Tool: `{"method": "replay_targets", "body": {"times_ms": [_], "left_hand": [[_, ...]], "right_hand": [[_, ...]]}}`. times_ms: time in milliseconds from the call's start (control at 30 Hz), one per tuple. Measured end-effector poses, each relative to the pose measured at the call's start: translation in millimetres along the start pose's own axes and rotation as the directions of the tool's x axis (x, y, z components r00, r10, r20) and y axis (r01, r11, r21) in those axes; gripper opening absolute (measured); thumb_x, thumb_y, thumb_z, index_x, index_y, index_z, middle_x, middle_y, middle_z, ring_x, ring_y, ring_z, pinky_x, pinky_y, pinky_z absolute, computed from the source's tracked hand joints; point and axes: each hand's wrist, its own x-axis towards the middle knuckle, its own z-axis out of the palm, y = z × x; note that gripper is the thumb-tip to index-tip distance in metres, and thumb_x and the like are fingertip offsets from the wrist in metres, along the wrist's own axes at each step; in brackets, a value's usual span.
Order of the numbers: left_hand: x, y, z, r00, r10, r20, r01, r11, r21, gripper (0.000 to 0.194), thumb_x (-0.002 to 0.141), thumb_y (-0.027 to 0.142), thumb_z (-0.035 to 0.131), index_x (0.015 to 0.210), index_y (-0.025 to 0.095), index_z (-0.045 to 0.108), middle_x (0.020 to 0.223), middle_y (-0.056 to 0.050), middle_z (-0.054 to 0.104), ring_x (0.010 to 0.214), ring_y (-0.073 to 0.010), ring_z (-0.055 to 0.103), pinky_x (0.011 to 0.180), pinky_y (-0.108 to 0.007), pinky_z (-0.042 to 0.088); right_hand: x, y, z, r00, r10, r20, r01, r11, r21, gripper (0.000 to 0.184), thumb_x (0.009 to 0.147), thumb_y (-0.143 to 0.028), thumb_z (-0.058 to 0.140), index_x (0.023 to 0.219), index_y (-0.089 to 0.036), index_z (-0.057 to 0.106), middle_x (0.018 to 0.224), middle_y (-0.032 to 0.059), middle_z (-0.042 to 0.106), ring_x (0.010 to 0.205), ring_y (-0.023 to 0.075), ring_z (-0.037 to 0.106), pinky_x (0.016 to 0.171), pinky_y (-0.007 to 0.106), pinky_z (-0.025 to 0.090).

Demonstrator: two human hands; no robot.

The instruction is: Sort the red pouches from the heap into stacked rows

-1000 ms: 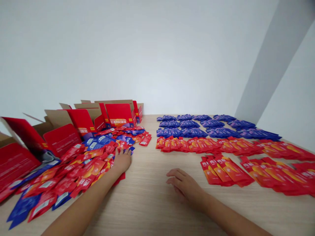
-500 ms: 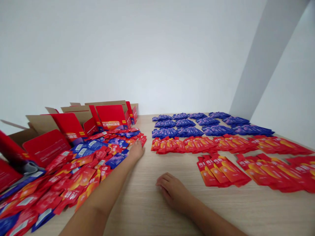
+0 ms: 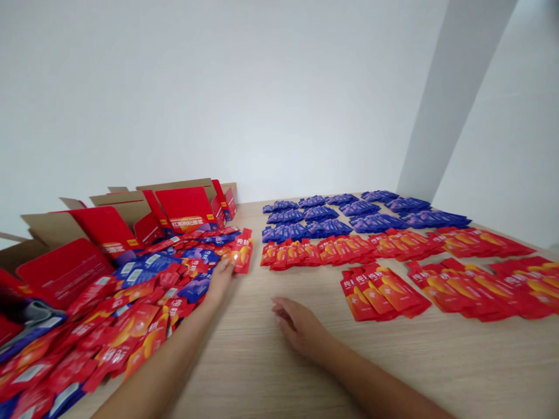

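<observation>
Where left hand (image 3: 221, 279) is: drawn closer than 0.5 s ago, fingers nearly closed, pinching 1 red packet (image 3: 243, 254) by its lower end.
Red packet: at right edge of mixed pile (image 3: 131, 326), front print now showing.
Right hand (image 3: 301, 327): about as before, fingers loosely curled, nothing seen in them, palm hidden.
Red groups (image 3: 345, 250), blue groups (image 3: 326, 227): layout unchanged.

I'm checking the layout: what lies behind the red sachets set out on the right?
Behind the red sachets lie three rows of blue sachets in overlapping bunches, then the wall. Lower sachets in each bunch are mostly covered.
</observation>
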Motion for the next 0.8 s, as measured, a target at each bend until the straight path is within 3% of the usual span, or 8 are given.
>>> {"method": "replay_targets", "body": {"times_ms": [67, 100, 200, 267, 333, 433, 533, 800], "left_hand": [[-36, 9, 11.3, 0.994, 0.003, 0.112, 0.017, 0.984, -0.175, 0.033, 0.087, 0.024, 0.041, 0.109, 0.009, 0.061, 0.098, -0.013, 0.071, 0.087, -0.0222, 0.068, 0.075, -0.034, 0.055], [-56, 15, 18.1, 0.966, 0.009, 0.26, 0.108, 0.895, -0.433, 0.033, 0.084, 0.028, 0.048, 0.107, 0.008, 0.062, 0.097, -0.014, 0.071, 0.086, -0.0231, 0.068, 0.076, -0.035, 0.055], [-106, 32, 35.9, 0.811, 0.073, 0.58, 0.436, 0.585, -0.684, 0.037, 0.071, 0.037, 0.069, 0.095, 0.009, 0.065, 0.09, -0.013, 0.072, 0.08, -0.023, 0.068, 0.071, -0.034, 0.056], [-126, 40, 43.6, 0.714, 0.106, 0.692, 0.549, 0.53, -0.647, 0.037, 0.064, 0.034, 0.076, 0.089, 0.009, 0.063, 0.086, -0.011, 0.072, 0.076, -0.0203, 0.068, 0.066, -0.029, 0.056], [-136, 44, 48.4, 0.65, 0.116, 0.751, 0.588, 0.55, -0.594, 0.039, 0.059, 0.029, 0.08, 0.086, 0.01, 0.06, 0.079, -0.008, 0.071, 0.066, -0.0161, 0.067, 0.06, -0.025, 0.055], [-141, 42, 51.5, 0.623, 0.101, 0.776, 0.569, 0.622, -0.538, 0.041, 0.058, 0.03, 0.079, 0.084, 0.013, 0.053, 0.064, -0.003, 0.068, 0.046, -0.011, 0.06, 0.045, -0.021, 0.049], [-143, 38, 51.8, 0.608, 0.083, 0.79, 0.541, 0.685, -0.488, 0.039, 0.062, 0.037, 0.072, 0.083, 0.017, 0.046, 0.053, -0.001, 0.065, 0.038, -0.0116, 0.056, 0.036, -0.02, 0.044], [-149, 37, 53.3, 0.465, 0.053, 0.884, 0.556, 0.759, -0.338, 0.042, 0.065, 0.049, 0.062, 0.085, 0.02, 0.039, 0.047, 0.002, 0.061, 0.034, -0.0145, 0.054, 0.033, -0.022, 0.04]], "right_hand": [[5, 3, -3, 0.986, 0.149, -0.077, -0.125, 0.96, 0.251, 0.042, 0.086, -0.032, 0.045, 0.125, -0.018, 0.046, 0.107, 0.0109, 0.064, 0.093, 0.0207, 0.061, 0.079, 0.036, 0.05], [7, 4, -5, 0.972, 0.209, -0.107, -0.156, 0.914, 0.375, 0.042, 0.086, -0.038, 0.045, 0.123, -0.019, 0.047, 0.104, 0.0096, 0.064, 0.091, 0.0207, 0.061, 0.074, 0.034, 0.051], [10, 4, -15, 0.93, 0.301, -0.213, -0.118, 0.791, 0.6, 0.032, 0.081, -0.047, 0.052, 0.098, -0.021, 0.057, 0.088, 0.0035, 0.065, 0.081, 0.019, 0.061, 0.07, 0.031, 0.049], [9, 3, -21, 0.89, 0.368, -0.27, -0.115, 0.754, 0.647, 0.028, 0.074, -0.046, 0.063, 0.081, -0.02, 0.057, 0.075, -0.0007, 0.062, 0.069, 0.016, 0.057, 0.065, 0.028, 0.047], [6, 2, -24, 0.864, 0.418, -0.279, -0.14, 0.733, 0.665, 0.027, 0.068, -0.043, 0.069, 0.073, -0.02, 0.056, 0.067, -0.0034, 0.059, 0.061, 0.0135, 0.053, 0.059, 0.026, 0.044], [4, -1, -27, 0.877, 0.424, -0.227, -0.162, 0.704, 0.691, 0.028, 0.062, -0.039, 0.074, 0.073, -0.019, 0.057, 0.066, -0.004, 0.06, 0.06, 0.0128, 0.053, 0.059, 0.025, 0.043], [4, -3, -28, 0.89, 0.425, -0.166, -0.177, 0.657, 0.732, 0.032, 0.059, -0.035, 0.077, 0.08, -0.019, 0.06, 0.071, -0.0027, 0.064, 0.066, 0.0137, 0.057, 0.064, 0.026, 0.045], [3, 3, -36, 0.857, 0.492, -0.155, -0.22, 0.619, 0.754, 0.033, 0.055, -0.037, 0.078, 0.071, -0.019, 0.055, 0.062, -0.0048, 0.061, 0.054, 0.0115, 0.052, 0.054, 0.024, 0.041]]}}
